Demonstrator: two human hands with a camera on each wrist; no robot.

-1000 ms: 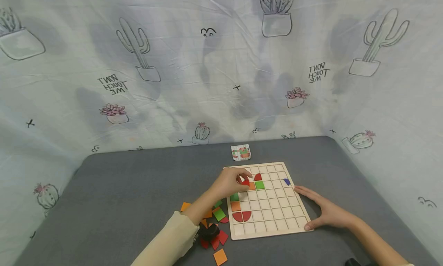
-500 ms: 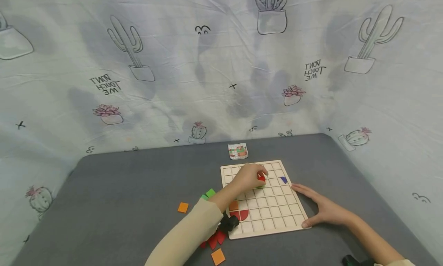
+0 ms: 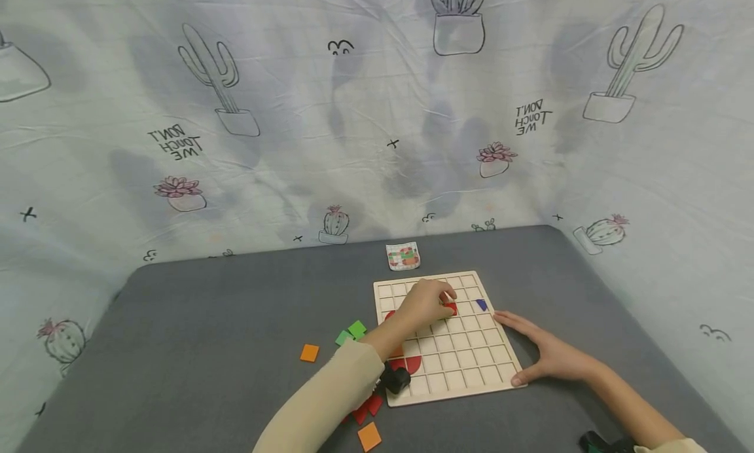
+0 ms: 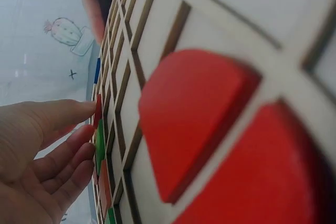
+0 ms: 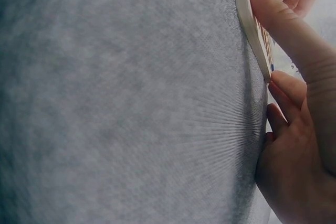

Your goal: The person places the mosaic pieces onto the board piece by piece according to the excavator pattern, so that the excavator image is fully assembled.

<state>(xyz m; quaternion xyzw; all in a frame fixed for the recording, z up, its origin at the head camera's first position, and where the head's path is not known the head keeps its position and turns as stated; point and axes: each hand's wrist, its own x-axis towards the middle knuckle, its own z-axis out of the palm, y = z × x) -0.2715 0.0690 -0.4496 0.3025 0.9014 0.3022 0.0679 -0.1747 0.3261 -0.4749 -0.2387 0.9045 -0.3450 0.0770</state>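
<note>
My left hand (image 3: 425,302) reaches over the wooden grid board (image 3: 465,359) and pinches a red quarter-circle tile (image 3: 452,308) down at the grid. In the left wrist view the thumb tip meets that tile's edge, right beside a green tile (image 4: 100,145) and an orange tile (image 4: 104,184). Nearer the camera lie red rounded tiles (image 4: 189,114) in their squares. A blue tile (image 3: 482,304) sits near the board's right edge. My right hand (image 3: 556,358) rests there with fingers spread, its thumb on the near right corner and its fingertips along the side.
Loose tiles lie left of the board: green (image 3: 357,328), orange (image 3: 309,353) and red (image 3: 374,404), partly hidden by the left sleeve. Another orange tile (image 3: 369,436) is closer to me. A small pattern card (image 3: 403,256) lies beyond the board on the grey table (image 3: 235,335).
The left hand has moved right across the board with the red quarter-circle tile, then slowed as the tile came down at the grid. The right hand has stayed at the board's edge.
</note>
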